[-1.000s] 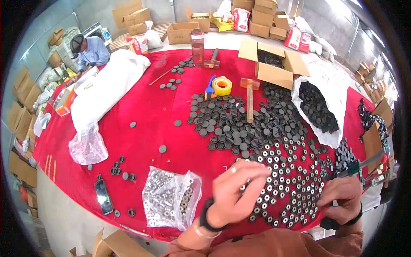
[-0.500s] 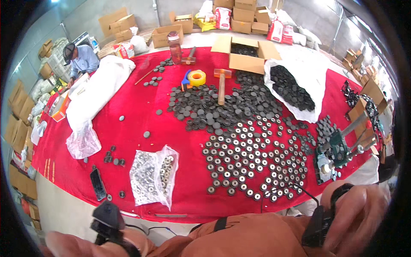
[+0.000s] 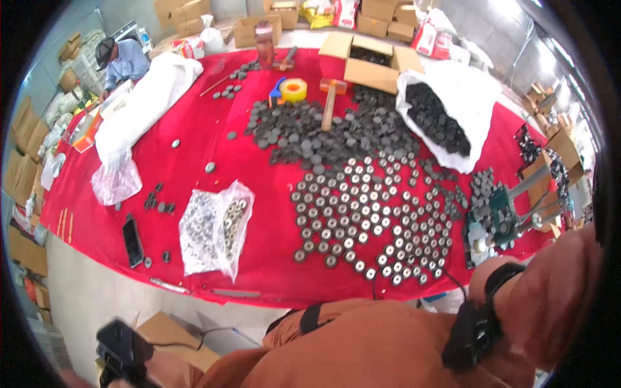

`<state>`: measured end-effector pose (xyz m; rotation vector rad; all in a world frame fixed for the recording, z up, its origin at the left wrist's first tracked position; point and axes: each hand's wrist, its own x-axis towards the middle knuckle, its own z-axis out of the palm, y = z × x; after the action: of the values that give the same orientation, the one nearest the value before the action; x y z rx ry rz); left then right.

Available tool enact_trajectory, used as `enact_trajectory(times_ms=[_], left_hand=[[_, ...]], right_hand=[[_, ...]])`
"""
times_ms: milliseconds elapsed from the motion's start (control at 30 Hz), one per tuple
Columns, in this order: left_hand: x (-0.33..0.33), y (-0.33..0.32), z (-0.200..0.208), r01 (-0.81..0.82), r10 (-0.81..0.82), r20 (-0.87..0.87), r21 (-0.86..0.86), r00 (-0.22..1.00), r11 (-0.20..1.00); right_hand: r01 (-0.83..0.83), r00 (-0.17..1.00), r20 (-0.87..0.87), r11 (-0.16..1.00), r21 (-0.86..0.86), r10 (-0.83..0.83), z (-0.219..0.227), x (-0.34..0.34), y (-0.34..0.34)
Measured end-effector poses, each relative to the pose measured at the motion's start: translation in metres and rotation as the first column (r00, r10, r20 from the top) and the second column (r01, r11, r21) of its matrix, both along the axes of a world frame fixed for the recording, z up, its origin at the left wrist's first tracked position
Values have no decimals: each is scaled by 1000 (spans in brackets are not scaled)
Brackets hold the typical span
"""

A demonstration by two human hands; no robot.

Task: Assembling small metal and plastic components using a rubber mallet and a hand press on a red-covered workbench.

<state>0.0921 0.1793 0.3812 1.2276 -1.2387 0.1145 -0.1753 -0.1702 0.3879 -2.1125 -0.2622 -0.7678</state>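
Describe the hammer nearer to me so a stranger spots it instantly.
On the red cloth, find the big heap of black discs. At its far edge, right of the yellow tape roll, lies the hammer. Its wooden handle points toward you, unlike the second hammer beside the bottle, whose handle points away.

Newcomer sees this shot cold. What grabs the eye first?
Probably the bright red tablecloth across the middle. Right of centre, a heap of dark discs, a mallet at its far side, pale-centred discs spread on its near side. Left of those, a translucent bag of metal parts.
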Motion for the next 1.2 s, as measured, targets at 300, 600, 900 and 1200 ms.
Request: enact_trajectory(times_ms=[300,600,900,1200], left_hand=[[9,-48,-54,-34,69,-225,158,972,987],[2,-63,-66,-50,87,-260,146,962,988],[2,-76,-73,-62,108,-295,163,949,985],[5,-82,-74,-58,99,-287,147,953,987]], right_hand=[[468,858,-364,845,258,-364,-76,1,-8],[478,858,-350,835,272,-377,-83,-10,-22],[488,848,-377,828,277,-373,-90,-5,-39],[504,841,-383,811,298,-382,-94,-2,-41]])
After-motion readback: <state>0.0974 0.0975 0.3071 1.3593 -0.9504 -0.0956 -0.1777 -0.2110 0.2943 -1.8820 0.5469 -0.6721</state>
